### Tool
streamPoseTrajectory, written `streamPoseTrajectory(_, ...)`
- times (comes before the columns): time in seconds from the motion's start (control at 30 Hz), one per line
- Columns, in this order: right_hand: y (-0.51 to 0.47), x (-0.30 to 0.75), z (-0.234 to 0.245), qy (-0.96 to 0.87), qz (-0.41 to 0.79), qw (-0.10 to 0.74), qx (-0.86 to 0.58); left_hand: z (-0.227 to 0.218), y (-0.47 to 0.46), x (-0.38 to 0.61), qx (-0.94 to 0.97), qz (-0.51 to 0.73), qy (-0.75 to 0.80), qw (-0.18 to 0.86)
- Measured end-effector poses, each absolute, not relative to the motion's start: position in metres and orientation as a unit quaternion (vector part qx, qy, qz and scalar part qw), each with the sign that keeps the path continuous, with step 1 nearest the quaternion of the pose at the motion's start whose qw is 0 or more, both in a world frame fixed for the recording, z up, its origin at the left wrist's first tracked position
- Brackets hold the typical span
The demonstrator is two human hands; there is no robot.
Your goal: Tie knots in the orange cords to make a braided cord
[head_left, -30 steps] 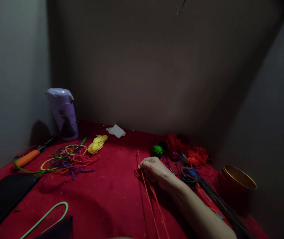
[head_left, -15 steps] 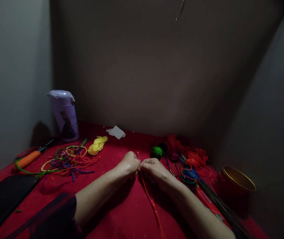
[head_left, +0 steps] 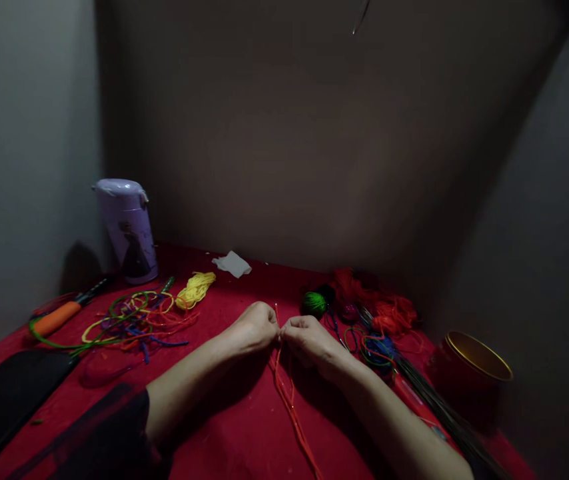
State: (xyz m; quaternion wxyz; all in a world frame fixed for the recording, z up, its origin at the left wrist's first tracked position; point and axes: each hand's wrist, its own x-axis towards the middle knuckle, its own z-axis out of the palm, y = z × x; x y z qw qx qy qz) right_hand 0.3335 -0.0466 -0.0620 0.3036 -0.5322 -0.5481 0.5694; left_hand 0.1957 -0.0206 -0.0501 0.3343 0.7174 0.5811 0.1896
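Observation:
Both hands meet over the middle of the red cloth [head_left: 244, 433], closed and almost touching at the fingertips. Pinched in my left hand [head_left: 258, 325] is the upper part of an orange-red cord [head_left: 292, 413], whose short tip pokes up above the fingers. My right hand [head_left: 309, 339] grips the same cord just beside it, thumb and fingers pressed together. Below the hands several strands of the cord hang apart, then run together toward the front edge of view. The exact spot where the fingers hold the cord is hidden.
Left: a purple flask [head_left: 127, 233], tangled coloured cords [head_left: 134, 320], an orange-handled tool [head_left: 57, 319], a black flat object [head_left: 19, 393] and a yellow yarn bundle [head_left: 195, 290]. Right: a green yarn ball [head_left: 314, 304], red yarn [head_left: 394, 313], thin dark sticks [head_left: 429, 397] and a gold-rimmed container [head_left: 479, 357]. White paper [head_left: 233, 264] lies behind.
The cord strands below my hands have spread apart and shifted slightly left. Both hands stay nearly in place, still closed on the cord.

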Motion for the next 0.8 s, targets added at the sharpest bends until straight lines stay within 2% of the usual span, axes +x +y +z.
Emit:
streamPoseTrajectory(0.27, -0.04, 0.342, -0.059, -0.593, 0.486, 0.276, -0.579, -0.049, -0.022, 0.199, 0.65, 0.192, 0.612, 0.408)
streamPoseTrajectory(0.4, -0.042, 0.347, -0.055, -0.614, 0.531, 0.278, -0.514, -0.047, -0.024, 0.201, 0.588, 0.201, 0.599, 0.506)
streamPoseTrajectory(0.53, -0.046, 0.349, -0.056, -0.641, 0.558, 0.218, -0.48, -0.045, -0.026, 0.2, 0.531, 0.219, 0.564, 0.593)
streamPoseTrajectory(0.67, -0.048, 0.351, -0.053, -0.653, 0.565, 0.184, -0.47, -0.049, -0.025, 0.197, 0.51, 0.226, 0.532, 0.637)
streamPoseTrajectory(0.73, -0.046, 0.352, -0.051, -0.654, 0.549, 0.195, -0.482, -0.052, -0.024, 0.196, 0.51, 0.225, 0.532, 0.638)
streamPoseTrajectory(0.8, -0.042, 0.352, -0.05, -0.645, 0.504, 0.242, -0.521, -0.053, -0.023, 0.196, 0.507, 0.223, 0.536, 0.638)
